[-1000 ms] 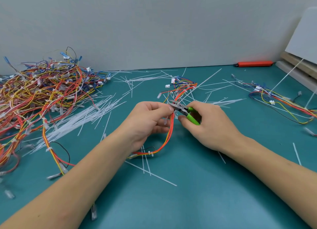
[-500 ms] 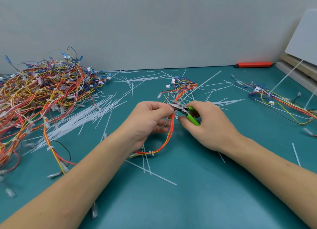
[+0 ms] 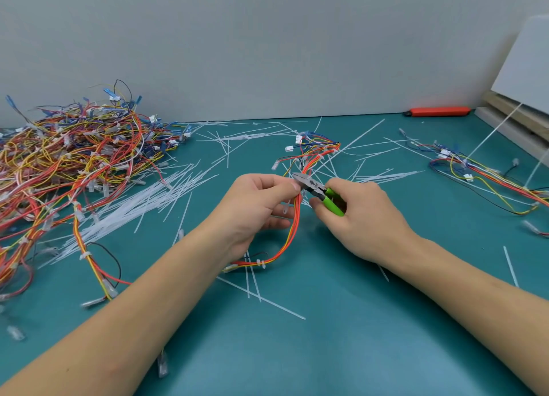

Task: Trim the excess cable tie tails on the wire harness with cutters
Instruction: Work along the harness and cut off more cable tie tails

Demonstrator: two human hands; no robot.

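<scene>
Both forearms reach in from the bottom corners & meet mid-worktop [image 3: 341, 351]. L hand [image 3: 255, 205] sits knuckles-up, thumb & forefinger pinching the wire harness [image 3: 292, 226] near its top; other fingers curl under, so its grip is tight on the wires. Harness loops down from the pinch, orange/yellow/red strands curving to a white tie near the L wrist, w/ its far end & white connectors fanned out just beyond the hands. R hand [image 3: 362, 214] is turned palm-in, fingers wrapped round the green handles of the cutters [image 3: 315, 187]; grip closed on them. Cutter nose points up-left, tip touching or just beside the L fingertips; can't tell if the blades are apart. Cut white tie tails [image 3: 142, 202] litter the teal worktop. Big harness pile [image 3: 74, 158] far L, another harness [image 3: 481, 172] far R, orange tool [image 3: 439, 111] by the wall.
</scene>
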